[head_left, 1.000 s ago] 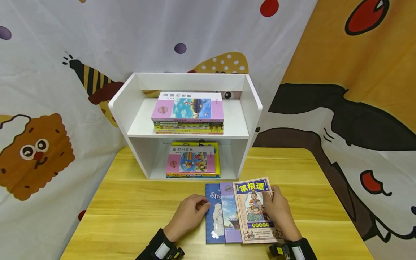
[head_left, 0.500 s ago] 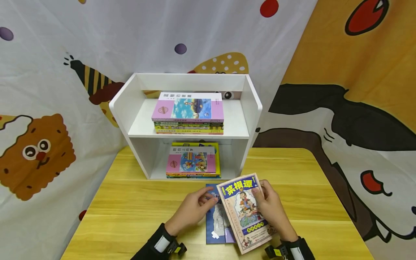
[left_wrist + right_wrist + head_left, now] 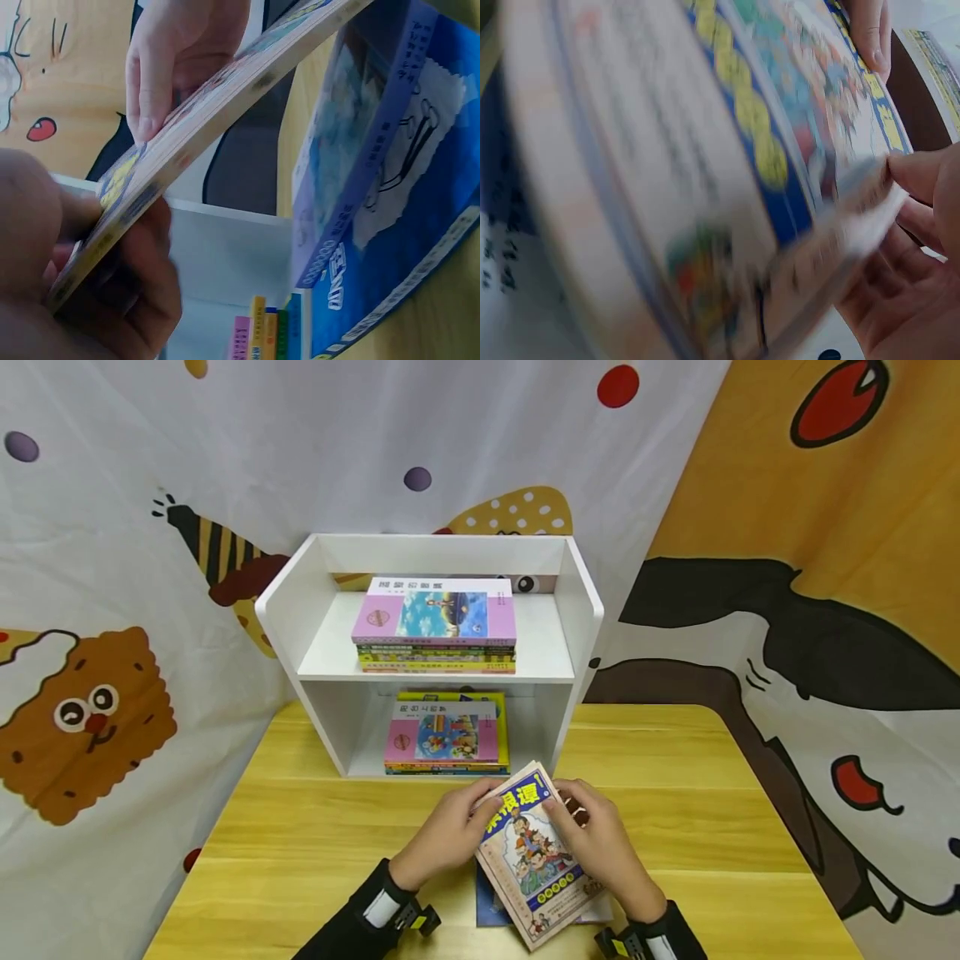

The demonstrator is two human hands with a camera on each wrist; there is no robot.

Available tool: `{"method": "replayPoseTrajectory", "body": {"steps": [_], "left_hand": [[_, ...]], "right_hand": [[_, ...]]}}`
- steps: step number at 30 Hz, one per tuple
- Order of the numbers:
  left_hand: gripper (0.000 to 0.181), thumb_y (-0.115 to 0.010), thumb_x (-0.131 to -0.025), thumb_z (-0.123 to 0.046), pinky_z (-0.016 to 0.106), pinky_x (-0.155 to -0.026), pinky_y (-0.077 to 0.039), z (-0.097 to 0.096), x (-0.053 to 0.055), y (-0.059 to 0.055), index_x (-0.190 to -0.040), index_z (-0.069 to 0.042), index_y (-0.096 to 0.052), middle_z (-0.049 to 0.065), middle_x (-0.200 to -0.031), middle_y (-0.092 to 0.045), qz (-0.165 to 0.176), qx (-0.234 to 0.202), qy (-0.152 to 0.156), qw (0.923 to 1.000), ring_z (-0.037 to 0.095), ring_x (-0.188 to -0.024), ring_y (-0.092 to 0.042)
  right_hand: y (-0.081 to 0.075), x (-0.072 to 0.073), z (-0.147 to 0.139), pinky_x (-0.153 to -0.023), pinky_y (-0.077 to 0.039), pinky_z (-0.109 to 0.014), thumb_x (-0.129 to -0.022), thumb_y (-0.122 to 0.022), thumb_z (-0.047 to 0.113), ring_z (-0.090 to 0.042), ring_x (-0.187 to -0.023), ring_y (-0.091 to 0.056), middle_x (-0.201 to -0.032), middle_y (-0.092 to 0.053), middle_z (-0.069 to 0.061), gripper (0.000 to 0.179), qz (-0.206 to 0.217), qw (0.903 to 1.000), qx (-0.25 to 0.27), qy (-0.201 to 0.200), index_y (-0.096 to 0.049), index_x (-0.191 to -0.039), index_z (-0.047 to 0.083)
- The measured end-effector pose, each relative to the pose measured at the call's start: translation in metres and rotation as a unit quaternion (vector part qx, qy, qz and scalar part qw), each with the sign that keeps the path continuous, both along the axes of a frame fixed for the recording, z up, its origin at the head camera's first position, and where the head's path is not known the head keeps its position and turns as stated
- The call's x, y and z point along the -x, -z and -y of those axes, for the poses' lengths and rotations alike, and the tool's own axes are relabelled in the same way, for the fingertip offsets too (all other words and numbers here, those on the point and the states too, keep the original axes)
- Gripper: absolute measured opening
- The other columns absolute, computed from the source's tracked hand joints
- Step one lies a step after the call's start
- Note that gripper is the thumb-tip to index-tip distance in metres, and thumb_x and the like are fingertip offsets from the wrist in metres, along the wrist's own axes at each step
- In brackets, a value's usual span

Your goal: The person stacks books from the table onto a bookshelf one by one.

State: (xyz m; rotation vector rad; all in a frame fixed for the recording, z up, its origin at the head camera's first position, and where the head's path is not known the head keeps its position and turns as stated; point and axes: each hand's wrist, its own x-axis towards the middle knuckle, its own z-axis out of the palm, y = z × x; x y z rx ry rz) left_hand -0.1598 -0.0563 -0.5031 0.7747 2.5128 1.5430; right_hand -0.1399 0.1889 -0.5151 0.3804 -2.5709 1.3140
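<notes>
A beige comic-style book (image 3: 536,860) with a blue-and-yellow title band is tilted in both hands, above two other books. My left hand (image 3: 442,839) grips its upper left edge, thumb on the cover and fingers beneath the spine, as the left wrist view shows. On the opposite edge, my right hand (image 3: 600,843) pinches it with the thumb on top; the cover edge there looks bent in the blurred right wrist view. Below lie a blue book (image 3: 420,195) and a purple book (image 3: 330,165), mostly covered by the beige one in the head view.
A white two-tier shelf (image 3: 581,610) stands at the back of the wooden table (image 3: 315,835). A stack topped by a pink book (image 3: 442,614) lies on its upper tier, another stack (image 3: 442,735) on the lower. A printed curtain (image 3: 247,443) hangs behind.
The right hand has lifted the beige book from the right, moving it left and tilting it over the other two books. The left hand has taken hold of its left edge.
</notes>
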Motion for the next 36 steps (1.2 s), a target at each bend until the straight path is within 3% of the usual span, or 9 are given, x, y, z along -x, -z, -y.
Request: {"method": "replayPoseTrajectory", "body": {"steps": [6, 9, 13, 16, 19, 23, 30, 34, 36], "left_hand": [[0.026, -0.039, -0.100, -0.032, 0.028, -0.053, -0.050, 0.012, 0.001, -0.011, -0.123, -0.036, -0.050, -0.007, -0.077, -0.056, -0.055, -0.028, -0.064, 0.9960, 0.007, -0.062, -0.055], [0.025, -0.040, -0.100, -0.030, 0.029, -0.051, -0.050, 0.018, 0.002, -0.016, -0.122, -0.035, -0.050, -0.005, -0.077, -0.056, -0.065, -0.070, -0.095, 0.9908, 0.009, -0.062, -0.055], [0.026, -0.038, -0.101, -0.029, 0.032, -0.053, -0.054, 0.023, 0.003, -0.020, -0.125, -0.030, -0.048, 0.000, -0.087, -0.059, -0.049, -0.136, -0.116, 0.9827, 0.014, -0.067, -0.059], [0.028, -0.036, -0.102, -0.026, 0.034, -0.057, -0.055, 0.023, -0.001, -0.026, -0.128, -0.025, -0.044, 0.004, -0.096, -0.058, -0.035, -0.169, -0.125, 0.9770, 0.017, -0.074, -0.059], [0.030, -0.033, -0.102, -0.021, 0.036, -0.060, -0.054, 0.023, -0.008, -0.037, -0.132, -0.017, -0.040, 0.009, -0.102, -0.056, -0.030, -0.189, -0.130, 0.9729, 0.022, -0.079, -0.058], [0.034, -0.031, -0.103, -0.017, 0.037, -0.061, -0.054, 0.024, -0.016, -0.047, -0.135, -0.010, -0.037, 0.015, -0.101, -0.056, -0.020, -0.203, -0.126, 0.9710, 0.026, -0.079, -0.057], [0.057, -0.047, -0.098, -0.018, 0.033, -0.069, -0.057, 0.028, -0.018, -0.041, -0.148, -0.020, -0.021, 0.008, -0.122, -0.057, 0.001, -0.205, -0.082, 0.9752, 0.019, -0.094, -0.062], [0.077, -0.057, -0.093, -0.017, 0.033, -0.073, -0.057, 0.029, -0.019, -0.036, -0.150, -0.028, -0.008, 0.005, -0.128, -0.054, 0.016, -0.205, -0.038, 0.9779, 0.020, -0.097, -0.062], [0.080, -0.059, -0.092, -0.017, 0.036, -0.068, -0.058, 0.029, -0.020, -0.034, -0.150, -0.031, -0.005, 0.006, -0.124, -0.056, 0.041, -0.221, -0.018, 0.9743, 0.024, -0.089, -0.064]], "right_hand": [[-0.003, 0.002, -0.009, -0.075, -0.053, -0.037, -0.092, -0.057, 0.035, -0.006, -0.090, -0.055, -0.099, -0.058, 0.012, 0.030, -0.048, 0.9968, 0.005, 0.063, -0.059, -0.120, 0.025], [-0.001, 0.002, -0.014, -0.080, -0.050, -0.039, -0.092, -0.054, 0.041, -0.008, -0.096, -0.054, -0.104, -0.059, 0.010, 0.034, -0.020, 0.9940, 0.041, 0.099, -0.054, -0.125, 0.029], [-0.001, -0.001, -0.011, -0.075, -0.052, -0.033, -0.091, -0.053, 0.047, -0.014, -0.092, -0.058, -0.109, -0.061, 0.002, 0.042, 0.052, 0.9827, 0.131, 0.121, -0.048, -0.130, 0.033], [-0.001, -0.003, -0.003, -0.066, -0.056, -0.033, -0.090, -0.054, 0.047, -0.023, -0.087, -0.062, -0.108, -0.064, -0.007, 0.047, 0.121, 0.9655, 0.215, 0.084, -0.046, -0.133, 0.028], [-0.002, -0.006, 0.005, -0.058, -0.057, -0.047, -0.093, -0.052, 0.043, -0.038, -0.080, -0.063, -0.106, -0.064, -0.018, 0.050, 0.182, 0.9392, 0.291, 0.003, -0.041, -0.136, 0.021], [-0.005, -0.010, 0.011, -0.043, -0.048, -0.060, -0.099, -0.044, 0.033, -0.052, -0.064, -0.057, -0.103, -0.063, -0.026, 0.047, 0.191, 0.9170, 0.340, -0.083, -0.032, -0.141, 0.015], [-0.019, -0.010, 0.003, -0.035, -0.046, -0.055, -0.101, -0.040, 0.027, -0.046, -0.058, -0.058, -0.100, -0.063, -0.028, 0.044, 0.133, 0.9276, 0.337, -0.090, -0.029, -0.142, 0.014], [-0.026, -0.011, 0.000, -0.048, -0.053, -0.051, -0.100, -0.042, 0.028, -0.044, -0.071, -0.062, -0.104, -0.064, -0.024, 0.046, 0.131, 0.9326, 0.327, -0.078, -0.029, -0.143, 0.018], [-0.027, -0.011, 0.000, -0.052, -0.054, -0.050, -0.100, -0.042, 0.027, -0.043, -0.075, -0.063, -0.106, -0.064, -0.023, 0.046, 0.133, 0.9334, 0.324, -0.078, -0.030, -0.143, 0.018]]}}
